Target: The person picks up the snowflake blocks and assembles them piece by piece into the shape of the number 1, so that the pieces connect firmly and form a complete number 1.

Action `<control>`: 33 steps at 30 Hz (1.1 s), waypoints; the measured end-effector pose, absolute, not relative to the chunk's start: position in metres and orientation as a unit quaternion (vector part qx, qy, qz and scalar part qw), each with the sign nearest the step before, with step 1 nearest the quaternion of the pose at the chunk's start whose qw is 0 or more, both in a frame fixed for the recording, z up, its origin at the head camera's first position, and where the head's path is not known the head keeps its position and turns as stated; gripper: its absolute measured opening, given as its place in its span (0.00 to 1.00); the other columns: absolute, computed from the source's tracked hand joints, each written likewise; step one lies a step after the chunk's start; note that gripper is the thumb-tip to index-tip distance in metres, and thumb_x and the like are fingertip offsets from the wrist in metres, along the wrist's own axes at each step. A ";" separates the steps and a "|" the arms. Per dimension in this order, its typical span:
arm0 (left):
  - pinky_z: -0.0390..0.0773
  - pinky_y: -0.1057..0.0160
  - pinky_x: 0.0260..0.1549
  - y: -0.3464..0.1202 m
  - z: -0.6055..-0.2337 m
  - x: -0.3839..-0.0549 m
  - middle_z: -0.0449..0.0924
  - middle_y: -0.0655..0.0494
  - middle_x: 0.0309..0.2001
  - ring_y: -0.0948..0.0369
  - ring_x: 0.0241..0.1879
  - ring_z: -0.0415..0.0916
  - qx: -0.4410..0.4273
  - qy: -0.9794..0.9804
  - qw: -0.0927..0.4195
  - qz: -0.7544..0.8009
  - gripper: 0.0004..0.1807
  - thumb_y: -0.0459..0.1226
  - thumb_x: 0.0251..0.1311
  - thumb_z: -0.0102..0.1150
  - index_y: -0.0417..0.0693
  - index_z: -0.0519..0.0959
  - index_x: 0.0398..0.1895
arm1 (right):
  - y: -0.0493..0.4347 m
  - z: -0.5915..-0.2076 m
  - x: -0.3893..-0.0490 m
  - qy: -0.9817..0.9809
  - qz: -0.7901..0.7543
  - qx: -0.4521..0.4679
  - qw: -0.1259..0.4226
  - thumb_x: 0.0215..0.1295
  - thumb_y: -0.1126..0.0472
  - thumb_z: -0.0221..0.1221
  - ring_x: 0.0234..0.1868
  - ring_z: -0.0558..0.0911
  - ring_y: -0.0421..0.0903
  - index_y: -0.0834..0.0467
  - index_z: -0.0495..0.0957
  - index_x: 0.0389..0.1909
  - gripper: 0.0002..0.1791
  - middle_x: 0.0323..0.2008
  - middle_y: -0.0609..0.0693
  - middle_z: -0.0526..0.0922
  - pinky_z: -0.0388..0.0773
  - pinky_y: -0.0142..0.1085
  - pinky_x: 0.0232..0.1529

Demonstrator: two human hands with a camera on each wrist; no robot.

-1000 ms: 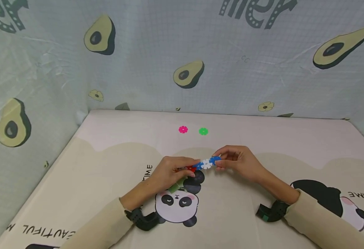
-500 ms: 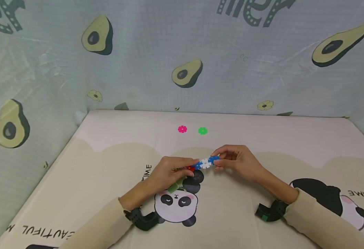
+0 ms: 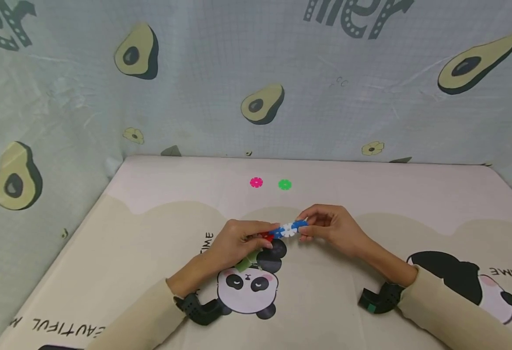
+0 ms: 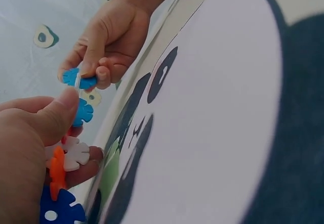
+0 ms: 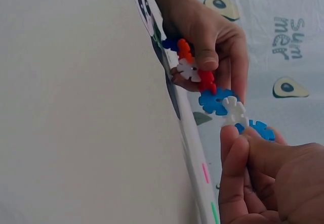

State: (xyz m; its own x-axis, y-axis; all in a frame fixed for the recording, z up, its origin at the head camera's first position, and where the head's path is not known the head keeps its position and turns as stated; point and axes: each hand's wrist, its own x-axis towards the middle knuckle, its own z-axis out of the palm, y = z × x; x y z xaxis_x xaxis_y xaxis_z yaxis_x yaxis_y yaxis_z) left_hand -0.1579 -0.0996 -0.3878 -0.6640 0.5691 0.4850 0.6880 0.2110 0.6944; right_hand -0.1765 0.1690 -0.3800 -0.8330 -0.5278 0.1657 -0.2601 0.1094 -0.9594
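A chain of interlocking snowflake discs hangs between my two hands above the table. My left hand (image 3: 237, 243) pinches it near a red disc (image 5: 206, 81), thumb on top. Behind that thumb in the left wrist view follow a white disc (image 4: 77, 154), an orange disc (image 4: 57, 169) and a dark blue disc (image 4: 65, 210). Between the hands sit a blue disc (image 5: 212, 101) and a white disc (image 3: 288, 230) slotted together. The thumb and fingers of my right hand (image 3: 336, 229) pinch the blue disc (image 5: 262, 130) at the other end, where it joins the white one.
Flat on the table (image 3: 185, 180), beyond the hands, lie a pink disc (image 3: 256, 182) and a green disc (image 3: 285, 184), side by side and apart. A patterned curtain (image 3: 194, 97) rises along the table's far edge. Each wrist bears a black camera mount.
Both hands keep their hold on the chain. The right hand has shifted very slightly toward the left; the head view itself also moved a little.
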 end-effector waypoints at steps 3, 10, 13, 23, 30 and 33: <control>0.76 0.70 0.30 -0.101 -0.387 -0.159 0.84 0.56 0.41 0.67 0.33 0.76 -0.395 -0.795 0.074 -0.455 0.22 0.33 0.51 0.69 0.42 0.82 0.52 | 0.169 -0.381 -0.175 0.726 -0.627 -0.254 0.123 0.60 0.69 0.63 0.30 0.84 0.58 0.65 0.79 0.42 0.10 0.29 0.61 0.81 0.81 0.41 0.33; 0.76 0.68 0.34 -0.103 -0.384 -0.162 0.84 0.59 0.44 0.67 0.38 0.76 -0.383 -0.829 0.075 -0.400 0.23 0.38 0.51 0.70 0.50 0.81 0.54 | 0.169 -0.382 -0.174 0.714 -0.642 -0.239 0.143 0.62 0.69 0.62 0.35 0.84 0.59 0.65 0.79 0.45 0.11 0.34 0.63 0.83 0.81 0.44 0.38; 0.73 0.70 0.29 -0.104 -0.383 -0.163 0.83 0.60 0.44 0.67 0.33 0.72 -0.388 -0.838 0.070 -0.378 0.25 0.40 0.53 0.70 0.51 0.80 0.56 | 0.169 -0.381 -0.173 0.722 -0.637 -0.229 0.144 0.62 0.67 0.62 0.36 0.85 0.58 0.64 0.79 0.45 0.11 0.34 0.62 0.83 0.81 0.42 0.39; 0.75 0.69 0.28 -0.107 -0.379 -0.164 0.83 0.59 0.45 0.66 0.31 0.72 -0.371 -0.839 0.028 -0.397 0.26 0.42 0.56 0.67 0.50 0.77 0.59 | 0.167 -0.379 -0.173 0.734 -0.633 -0.194 0.154 0.61 0.63 0.64 0.36 0.85 0.57 0.61 0.80 0.46 0.13 0.34 0.61 0.84 0.81 0.39 0.38; 0.78 0.62 0.37 -0.107 -0.379 -0.165 0.82 0.56 0.46 0.61 0.41 0.78 -0.330 -0.809 -0.024 -0.486 0.19 0.37 0.68 0.54 0.46 0.76 0.60 | 0.166 -0.378 -0.174 0.706 -0.665 -0.176 0.167 0.60 0.66 0.64 0.37 0.85 0.59 0.66 0.78 0.47 0.15 0.35 0.64 0.83 0.81 0.40 0.41; 0.77 0.59 0.41 -0.108 -0.380 -0.165 0.82 0.54 0.46 0.60 0.46 0.78 -0.320 -0.803 -0.021 -0.502 0.20 0.44 0.71 0.47 0.46 0.75 0.60 | 0.165 -0.378 -0.174 0.699 -0.674 -0.168 0.172 0.60 0.67 0.64 0.37 0.85 0.59 0.67 0.78 0.47 0.15 0.35 0.65 0.82 0.80 0.41 0.41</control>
